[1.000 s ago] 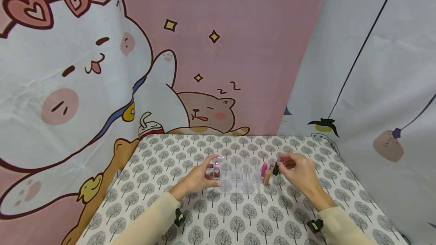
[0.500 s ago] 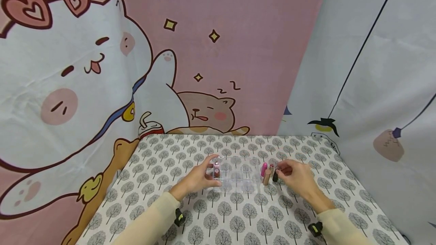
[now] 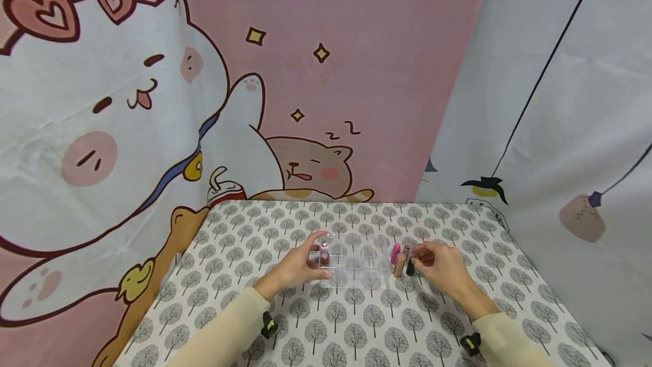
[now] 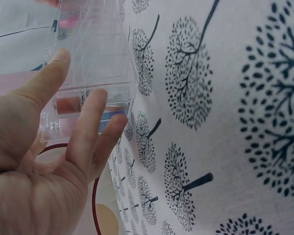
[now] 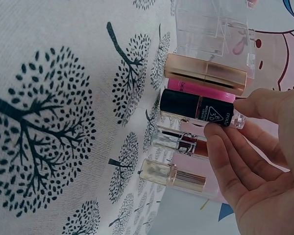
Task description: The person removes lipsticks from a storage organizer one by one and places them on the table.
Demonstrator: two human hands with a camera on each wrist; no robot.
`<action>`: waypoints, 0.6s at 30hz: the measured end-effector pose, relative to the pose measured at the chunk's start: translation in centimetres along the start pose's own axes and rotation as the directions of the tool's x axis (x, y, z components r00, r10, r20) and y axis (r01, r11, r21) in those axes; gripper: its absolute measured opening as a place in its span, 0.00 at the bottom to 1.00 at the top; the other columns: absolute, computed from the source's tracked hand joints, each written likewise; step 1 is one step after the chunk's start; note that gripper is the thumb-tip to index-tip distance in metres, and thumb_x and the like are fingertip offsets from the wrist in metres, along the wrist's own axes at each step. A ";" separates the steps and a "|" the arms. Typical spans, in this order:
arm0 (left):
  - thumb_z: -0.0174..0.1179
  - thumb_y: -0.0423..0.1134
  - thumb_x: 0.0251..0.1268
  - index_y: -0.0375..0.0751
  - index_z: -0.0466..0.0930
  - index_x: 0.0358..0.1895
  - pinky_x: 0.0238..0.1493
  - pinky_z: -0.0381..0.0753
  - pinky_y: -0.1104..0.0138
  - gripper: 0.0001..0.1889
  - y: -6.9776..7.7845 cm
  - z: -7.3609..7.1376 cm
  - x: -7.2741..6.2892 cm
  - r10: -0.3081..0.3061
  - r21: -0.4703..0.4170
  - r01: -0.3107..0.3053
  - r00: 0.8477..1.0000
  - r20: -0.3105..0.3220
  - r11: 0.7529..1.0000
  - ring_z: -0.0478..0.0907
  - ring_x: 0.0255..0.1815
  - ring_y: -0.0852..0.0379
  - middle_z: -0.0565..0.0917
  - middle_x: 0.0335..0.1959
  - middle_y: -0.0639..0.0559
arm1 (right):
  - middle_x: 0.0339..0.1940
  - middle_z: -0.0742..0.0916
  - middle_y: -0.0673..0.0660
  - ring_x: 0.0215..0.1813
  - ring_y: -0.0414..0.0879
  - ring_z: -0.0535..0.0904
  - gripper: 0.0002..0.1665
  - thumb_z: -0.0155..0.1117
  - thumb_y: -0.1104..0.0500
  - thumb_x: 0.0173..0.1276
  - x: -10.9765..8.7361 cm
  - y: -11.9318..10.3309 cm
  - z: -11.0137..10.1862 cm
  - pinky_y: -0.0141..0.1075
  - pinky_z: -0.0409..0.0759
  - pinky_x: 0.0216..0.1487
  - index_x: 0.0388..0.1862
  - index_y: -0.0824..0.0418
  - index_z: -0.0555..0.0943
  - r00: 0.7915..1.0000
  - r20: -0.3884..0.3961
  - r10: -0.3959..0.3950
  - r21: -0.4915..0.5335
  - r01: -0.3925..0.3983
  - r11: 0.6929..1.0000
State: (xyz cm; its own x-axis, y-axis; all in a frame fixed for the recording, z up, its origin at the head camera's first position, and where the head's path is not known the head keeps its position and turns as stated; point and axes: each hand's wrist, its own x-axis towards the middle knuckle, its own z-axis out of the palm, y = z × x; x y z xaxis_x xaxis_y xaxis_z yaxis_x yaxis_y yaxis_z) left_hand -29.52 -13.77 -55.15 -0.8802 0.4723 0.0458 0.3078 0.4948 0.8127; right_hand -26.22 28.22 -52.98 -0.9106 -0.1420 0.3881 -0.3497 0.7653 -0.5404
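My left hand (image 3: 295, 265) grips the left end of a clear compartmented organizer (image 3: 356, 281), thumb on one side and fingers on the other. Inside that end sit a reddish-brown item (image 4: 68, 104) and a blue one (image 4: 109, 117), partly behind my fingers. On the right, my right hand (image 5: 264, 152) pinches the top of a black lipstick tube (image 5: 193, 106) with a clear faceted end. The tube stands upright at the tablecloth, close to a rose-gold lipstick tube (image 5: 206, 72) and a bright pink tube (image 5: 201, 89).
Beside the black tube stand a clear lip gloss tube (image 5: 179, 141) with dark red inside and a gold-capped clear tube (image 5: 174, 175). A tree-print cloth (image 3: 356, 333) covers the table. Cartoon curtains (image 3: 387, 72) hang behind and at both sides.
My right hand has lowered the black tube and brought it slightly left, close beside the other tubes. The left hand and organizer have stayed put.
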 end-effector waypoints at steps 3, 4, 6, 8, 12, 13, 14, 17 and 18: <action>0.86 0.47 0.70 0.69 0.54 0.96 0.57 0.98 0.52 0.59 1.9 -0.4 -0.8 -0.032 -0.007 0.032 0.999 0.000 0.999 0.95 0.58 0.47 0.75 0.85 0.26 | 0.40 0.98 0.56 0.38 0.43 0.94 0.12 0.84 0.68 0.71 0.0 0.1 0.1 0.30 0.94 0.41 0.52 0.65 0.94 1.000 0.014 0.008 -0.006 -0.008 1.000; 0.86 0.46 0.71 0.69 0.54 0.96 0.57 0.98 0.52 0.59 2.1 -0.4 -0.8 -0.035 -0.009 0.035 0.999 -0.002 0.999 0.95 0.58 0.46 0.76 0.85 0.26 | 0.40 0.98 0.56 0.39 0.43 0.94 0.13 0.84 0.68 0.71 -0.1 0.1 0.1 0.30 0.94 0.41 0.52 0.65 0.94 1.000 0.024 0.018 -0.002 -0.018 1.000; 0.86 0.45 0.71 0.68 0.55 0.96 0.58 0.98 0.52 0.59 2.2 -0.3 -0.9 -0.038 -0.014 0.037 0.999 -0.003 0.999 0.95 0.59 0.46 0.77 0.85 0.27 | 0.41 0.98 0.56 0.40 0.43 0.94 0.13 0.83 0.67 0.72 -0.1 0.1 0.2 0.29 0.94 0.42 0.53 0.64 0.94 0.998 0.042 0.038 0.007 -0.038 0.999; 0.86 0.43 0.71 0.66 0.55 0.96 0.58 0.98 0.50 0.58 2.2 -0.3 -0.9 -0.033 -0.024 0.033 0.999 -0.003 0.999 0.95 0.58 0.45 0.77 0.84 0.27 | 0.42 0.98 0.56 0.40 0.43 0.94 0.12 0.83 0.66 0.73 -0.1 0.0 0.2 0.29 0.94 0.42 0.54 0.64 0.94 0.997 0.055 0.056 0.017 -0.057 0.998; 0.86 0.44 0.71 0.67 0.55 0.96 0.59 0.98 0.51 0.58 2.4 -0.4 -1.0 -0.040 -0.030 0.040 0.999 -0.002 0.999 0.95 0.59 0.45 0.77 0.84 0.28 | 0.43 0.98 0.57 0.41 0.43 0.94 0.13 0.83 0.67 0.74 -0.1 0.0 0.2 0.29 0.94 0.43 0.55 0.65 0.93 0.995 0.067 0.072 0.044 -0.075 0.996; 0.86 0.44 0.71 0.67 0.55 0.96 0.59 0.98 0.51 0.58 2.4 -0.4 -1.0 -0.041 -0.030 0.041 0.999 -0.002 0.999 0.95 0.59 0.45 0.77 0.84 0.28 | 0.43 0.98 0.57 0.41 0.43 0.94 0.13 0.83 0.67 0.74 -0.1 0.0 0.2 0.29 0.94 0.43 0.55 0.65 0.93 0.995 0.067 0.071 0.045 -0.074 0.996; 0.86 0.44 0.71 0.68 0.55 0.96 0.58 0.98 0.51 0.59 2.4 -0.4 -1.0 -0.042 -0.029 0.042 0.999 -0.002 0.999 0.95 0.59 0.45 0.77 0.84 0.28 | 0.43 0.98 0.57 0.41 0.43 0.94 0.14 0.83 0.67 0.74 -0.1 0.0 0.2 0.29 0.94 0.44 0.55 0.65 0.93 0.995 0.067 0.073 0.046 -0.076 0.996; 0.86 0.44 0.71 0.68 0.55 0.96 0.57 0.98 0.52 0.58 2.3 -0.4 -1.0 -0.046 -0.027 0.046 0.999 0.000 0.999 0.94 0.59 0.45 0.76 0.85 0.28 | 0.44 0.98 0.56 0.42 0.43 0.94 0.15 0.83 0.66 0.74 -0.1 0.0 0.1 0.28 0.93 0.44 0.57 0.65 0.93 0.996 0.067 0.064 0.038 -0.067 0.997; 0.86 0.44 0.71 0.68 0.55 0.96 0.57 0.98 0.52 0.58 2.2 -0.4 -1.0 -0.045 -0.028 0.045 0.999 0.000 0.999 0.94 0.59 0.45 0.76 0.85 0.28 | 0.44 0.98 0.56 0.42 0.43 0.94 0.15 0.83 0.66 0.74 -0.1 0.0 0.1 0.28 0.93 0.44 0.58 0.65 0.93 0.996 0.065 0.061 0.035 -0.063 0.997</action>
State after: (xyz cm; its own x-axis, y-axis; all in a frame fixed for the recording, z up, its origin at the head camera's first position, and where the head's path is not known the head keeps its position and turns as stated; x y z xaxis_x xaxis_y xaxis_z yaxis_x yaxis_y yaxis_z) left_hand -28.12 -13.37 -53.17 -0.8932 0.4496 0.0095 0.2580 0.4951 0.8297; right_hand -26.11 28.18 -53.10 -0.9426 -0.1358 0.3049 -0.2988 0.7503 -0.5897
